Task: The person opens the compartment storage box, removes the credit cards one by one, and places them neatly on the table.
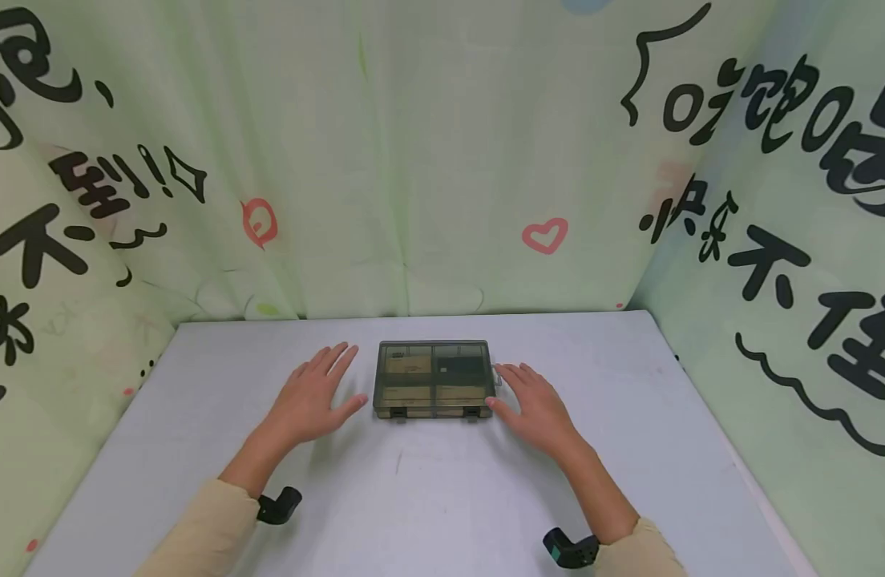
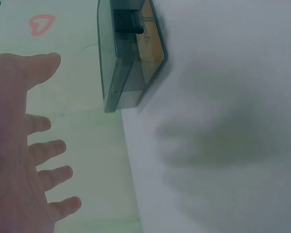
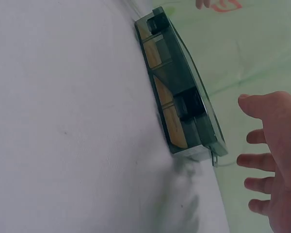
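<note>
A smoky translucent compartment box (image 1: 434,378) lies flat in the middle of the grey table (image 1: 442,497), lid down, with two black latches on its near side. My left hand (image 1: 316,397) is spread just left of it, fingers straight, holding nothing. My right hand (image 1: 532,401) is spread just right of it, its thumb close to the box's near right corner; contact is unclear. The left wrist view has the box (image 2: 131,53) ahead of the left hand (image 2: 24,145). In the right wrist view the box (image 3: 177,92) lies beside the right hand (image 3: 276,160).
Pale green printed curtains (image 1: 428,160) close the table in at the back, left and right. Bare tabletop stretches between the box and the near edge. Black camera mounts sit on both wrists (image 1: 280,506) (image 1: 572,551).
</note>
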{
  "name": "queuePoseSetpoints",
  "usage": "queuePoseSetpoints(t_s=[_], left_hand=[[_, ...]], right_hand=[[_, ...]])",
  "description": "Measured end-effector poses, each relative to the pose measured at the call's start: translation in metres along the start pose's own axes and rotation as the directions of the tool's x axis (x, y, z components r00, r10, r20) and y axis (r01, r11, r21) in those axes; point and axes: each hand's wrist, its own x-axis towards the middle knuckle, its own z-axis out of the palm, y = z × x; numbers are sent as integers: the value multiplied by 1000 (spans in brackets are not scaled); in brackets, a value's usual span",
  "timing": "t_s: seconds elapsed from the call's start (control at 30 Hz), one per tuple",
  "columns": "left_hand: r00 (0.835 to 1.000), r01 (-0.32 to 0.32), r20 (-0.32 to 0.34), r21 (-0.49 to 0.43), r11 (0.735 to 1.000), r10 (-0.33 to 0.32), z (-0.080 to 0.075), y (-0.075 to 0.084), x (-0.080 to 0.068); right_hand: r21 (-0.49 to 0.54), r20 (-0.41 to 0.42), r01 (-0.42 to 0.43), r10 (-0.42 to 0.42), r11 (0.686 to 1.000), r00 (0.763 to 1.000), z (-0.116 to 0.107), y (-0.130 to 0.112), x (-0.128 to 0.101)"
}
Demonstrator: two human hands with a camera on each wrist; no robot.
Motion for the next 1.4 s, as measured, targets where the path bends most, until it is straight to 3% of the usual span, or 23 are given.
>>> queuePoseSetpoints(t_s=[0.3,0.77,1.4], left_hand=[[1000,-23,9,-40,999,23,6,7,2],[999,-29,18,-90,995,31,16,12,5],[996,14,90,-133,991,-2,27,13,9]], right_hand=[[12,-6,14,-14,1000,1000,11,-3,2],[50,4,-34,34,998,999,18,-13,4],[88,16,-58,56,994,998,26,-16,9]])
